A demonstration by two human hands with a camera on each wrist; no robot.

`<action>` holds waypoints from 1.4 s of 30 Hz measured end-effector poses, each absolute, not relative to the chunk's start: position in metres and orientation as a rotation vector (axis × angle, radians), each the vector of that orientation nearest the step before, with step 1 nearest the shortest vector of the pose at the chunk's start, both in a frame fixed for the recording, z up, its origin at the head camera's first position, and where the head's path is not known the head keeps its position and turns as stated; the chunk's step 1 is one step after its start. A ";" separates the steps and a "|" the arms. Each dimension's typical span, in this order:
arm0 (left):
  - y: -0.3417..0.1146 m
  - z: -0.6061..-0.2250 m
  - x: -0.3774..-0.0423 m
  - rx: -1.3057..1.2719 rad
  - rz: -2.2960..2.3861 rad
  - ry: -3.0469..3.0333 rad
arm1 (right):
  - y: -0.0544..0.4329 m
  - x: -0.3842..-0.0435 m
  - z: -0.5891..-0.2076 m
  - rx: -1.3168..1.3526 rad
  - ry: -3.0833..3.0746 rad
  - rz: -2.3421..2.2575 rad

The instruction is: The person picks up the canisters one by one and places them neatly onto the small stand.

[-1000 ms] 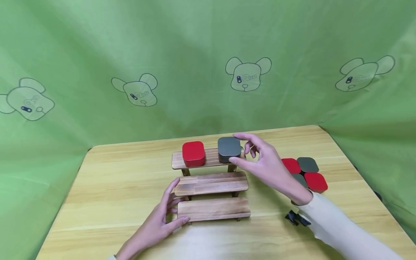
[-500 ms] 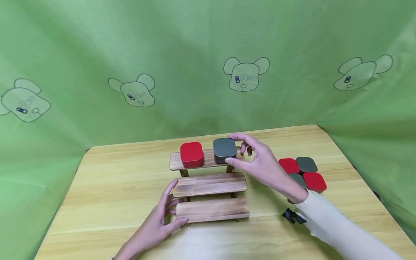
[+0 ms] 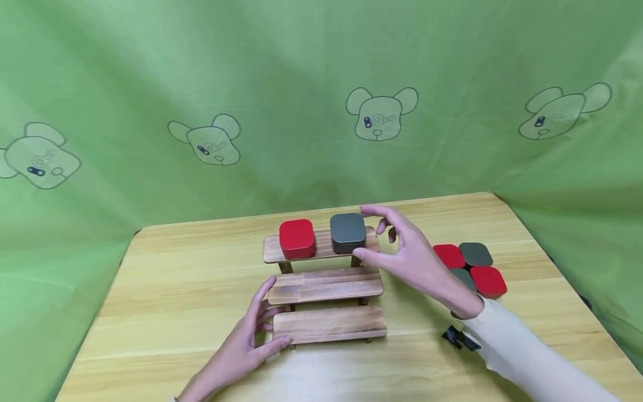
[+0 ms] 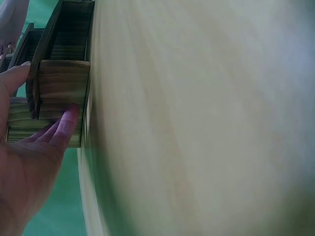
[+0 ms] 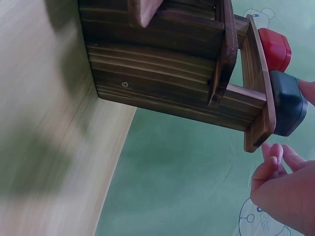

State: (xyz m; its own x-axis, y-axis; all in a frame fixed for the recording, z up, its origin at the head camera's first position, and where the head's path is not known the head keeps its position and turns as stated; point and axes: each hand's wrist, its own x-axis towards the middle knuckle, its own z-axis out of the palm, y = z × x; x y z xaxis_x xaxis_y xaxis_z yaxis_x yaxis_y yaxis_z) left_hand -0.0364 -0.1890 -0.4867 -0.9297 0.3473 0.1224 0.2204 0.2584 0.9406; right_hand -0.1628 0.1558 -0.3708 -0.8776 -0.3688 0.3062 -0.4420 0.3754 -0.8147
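A three-step wooden display stand (image 3: 326, 285) stands on the table. My left hand (image 3: 243, 343) grips its left end, thumb at the front corner of the lowest step and index finger at the middle step; the left wrist view shows the fingers (image 4: 66, 125) against the stand's side. On the top step sit a red rounded-square box (image 3: 297, 239) and, to its right, a dark grey one (image 3: 348, 231). My right hand (image 3: 409, 254) is at the grey box's right side, thumb and index finger spread, their tips just off its edges in the head view.
Right of the stand, red boxes (image 3: 489, 281) and dark grey boxes (image 3: 475, 254) form a tight two-by-two group on the wooden table (image 3: 191, 279), partly behind the right wrist. A green curtain (image 3: 301, 167) with bear-head drawings surrounds the table's back and sides.
My right hand slid the grey box slightly left toward the red one, then loosened and drew back a little to the right. My left hand keeps its place on the stand.
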 end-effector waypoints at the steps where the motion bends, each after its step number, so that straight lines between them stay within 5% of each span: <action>1: -0.189 -0.487 -0.036 0.546 1.769 2.398 | 0.157 -0.162 -0.372 0.748 -2.530 1.542; 42: -0.192 -0.487 -0.039 0.515 1.764 2.399 | 0.239 -0.121 -0.416 0.460 -2.500 1.499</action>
State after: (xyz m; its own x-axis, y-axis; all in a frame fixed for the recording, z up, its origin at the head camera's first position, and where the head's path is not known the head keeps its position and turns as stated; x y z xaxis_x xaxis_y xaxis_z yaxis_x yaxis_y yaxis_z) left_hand -0.0392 -0.1921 -0.4866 -0.9350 0.3393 0.1036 0.1999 0.2627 0.9439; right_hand -0.1214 0.2386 -0.4163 -0.9338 -0.1652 0.3175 -0.3579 0.4405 -0.8233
